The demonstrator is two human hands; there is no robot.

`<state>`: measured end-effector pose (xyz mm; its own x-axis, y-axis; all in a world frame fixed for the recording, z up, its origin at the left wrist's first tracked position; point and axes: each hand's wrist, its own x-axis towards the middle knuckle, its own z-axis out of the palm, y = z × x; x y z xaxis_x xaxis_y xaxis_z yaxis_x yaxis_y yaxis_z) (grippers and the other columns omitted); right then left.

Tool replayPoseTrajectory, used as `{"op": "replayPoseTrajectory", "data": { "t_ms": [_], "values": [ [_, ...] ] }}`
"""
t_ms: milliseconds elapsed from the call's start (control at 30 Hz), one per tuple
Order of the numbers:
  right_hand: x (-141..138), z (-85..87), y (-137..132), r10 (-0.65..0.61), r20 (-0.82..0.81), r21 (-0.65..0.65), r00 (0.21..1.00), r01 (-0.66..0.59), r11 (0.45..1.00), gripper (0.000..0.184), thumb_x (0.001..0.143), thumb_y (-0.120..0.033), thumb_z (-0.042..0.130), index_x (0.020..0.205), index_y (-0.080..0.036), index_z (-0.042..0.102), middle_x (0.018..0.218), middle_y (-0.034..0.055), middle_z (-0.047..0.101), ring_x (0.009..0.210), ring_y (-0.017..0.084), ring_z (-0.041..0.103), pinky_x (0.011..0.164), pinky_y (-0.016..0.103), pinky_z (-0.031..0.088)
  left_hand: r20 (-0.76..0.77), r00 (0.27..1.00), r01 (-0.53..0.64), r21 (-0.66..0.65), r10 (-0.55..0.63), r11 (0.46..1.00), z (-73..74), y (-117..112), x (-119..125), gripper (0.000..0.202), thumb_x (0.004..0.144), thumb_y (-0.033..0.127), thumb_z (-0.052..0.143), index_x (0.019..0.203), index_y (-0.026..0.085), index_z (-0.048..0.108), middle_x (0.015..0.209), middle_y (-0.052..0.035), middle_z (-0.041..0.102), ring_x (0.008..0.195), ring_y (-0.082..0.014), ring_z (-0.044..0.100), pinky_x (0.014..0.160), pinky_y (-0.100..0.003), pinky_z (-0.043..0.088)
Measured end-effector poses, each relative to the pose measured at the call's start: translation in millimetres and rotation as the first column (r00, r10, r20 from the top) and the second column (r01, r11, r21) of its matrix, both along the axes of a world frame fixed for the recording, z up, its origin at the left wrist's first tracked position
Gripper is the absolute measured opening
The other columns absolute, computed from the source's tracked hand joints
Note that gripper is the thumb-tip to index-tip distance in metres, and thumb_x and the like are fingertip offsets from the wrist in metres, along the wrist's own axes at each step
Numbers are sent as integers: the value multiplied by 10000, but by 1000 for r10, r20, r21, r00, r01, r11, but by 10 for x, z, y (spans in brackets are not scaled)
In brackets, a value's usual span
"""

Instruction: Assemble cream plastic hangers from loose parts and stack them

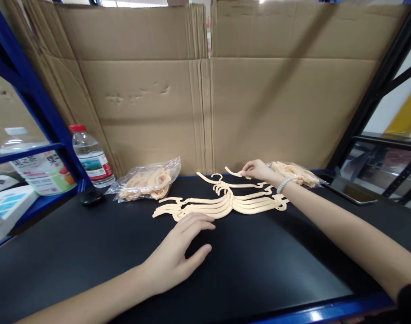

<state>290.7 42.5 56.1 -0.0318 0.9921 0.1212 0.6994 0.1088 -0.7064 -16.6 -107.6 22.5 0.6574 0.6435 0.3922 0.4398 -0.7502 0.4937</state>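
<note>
Several cream clothes hangers [208,208] lie overlapped in a row on the black table, hooks toward the back. One more hanger [210,181] rests behind them at a slant. My right hand [257,172] reaches to the back of the table, its fingers pinched on a cream hanger [233,172], part of which is hidden behind the hand and forearm. A pale beaded bracelet is on that wrist. My left hand [178,252] is in front of the row, fingers apart and holding nothing; its fingertips come close to the nearest hanger, and I cannot tell if they touch it.
Clear plastic bags of cream hangers lie at the back left [148,184] and back right [295,173]. A phone [352,190] lies far right. A black mouse [91,196] and red-capped water bottle [92,157] are left. Cardboard [141,99] stands behind; blue posts flank the left.
</note>
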Motion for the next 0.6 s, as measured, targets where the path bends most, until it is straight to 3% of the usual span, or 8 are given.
{"op": "replayPoseTrajectory", "data": {
  "t_ms": [100,200,233,300,367,400,500,600],
  "values": [
    [-237,85,-301,147,-220,-50,964,-162,985,39,860,-179,594,870,-144,608,705,29,620,570,97,536,541,216,440,111,992,-38,-131,53,991,16,18,27,243,909,245,524,1143,234,585,1157,-82,629,1108,-241,575,992,-408,448],
    [-548,114,-679,283,-412,-114,866,-357,927,142,811,-194,634,942,-163,587,759,22,635,599,86,553,539,190,446,328,937,9,-363,118,932,7,27,80,292,891,264,571,1182,234,571,1107,-81,626,951,-210,619,896,-366,490],
    [-650,109,-801,325,-582,-157,746,-495,855,186,769,-169,663,926,-166,563,713,3,614,585,84,542,514,176,425,407,903,60,-433,135,899,3,25,99,335,881,269,596,1212,241,554,1120,-81,613,901,-192,618,855,-343,500],
    [-834,88,-1011,341,-753,-193,563,-684,703,244,730,-171,705,880,-172,514,654,-21,595,548,79,524,485,162,406,528,835,172,-514,153,841,-1,11,128,391,853,271,654,1229,249,548,1099,-70,605,842,-163,598,788,-296,498],
    [-976,63,-1150,339,-814,-199,472,-774,602,268,732,-186,716,863,-168,483,656,-10,616,526,73,526,480,156,408,597,784,245,-546,168,801,6,-8,144,322,844,279,684,1150,237,595,995,-49,614,823,-149,574,766,-266,480],
    [-1028,56,-1186,346,-817,-200,461,-790,580,263,745,-187,706,866,-166,473,665,-1,629,520,71,531,482,155,412,622,761,266,-556,182,787,14,-18,146,255,845,285,688,1083,225,618,942,-39,613,822,-146,566,767,-259,471],
    [-1084,66,-1154,442,-733,-178,518,-772,610,178,816,-182,621,911,-165,472,691,22,654,516,89,571,472,165,424,685,680,282,-574,262,769,47,-28,134,158,843,316,696,903,194,615,906,-21,589,801,-131,548,742,-242,454],
    [-958,105,-924,581,-388,-49,715,-646,762,48,877,-149,516,923,-155,530,759,54,689,566,122,625,514,212,474,703,624,227,-581,341,782,77,-15,111,231,819,350,721,816,172,573,909,-4,560,707,-95,514,644,-210,425]
  ]
}}
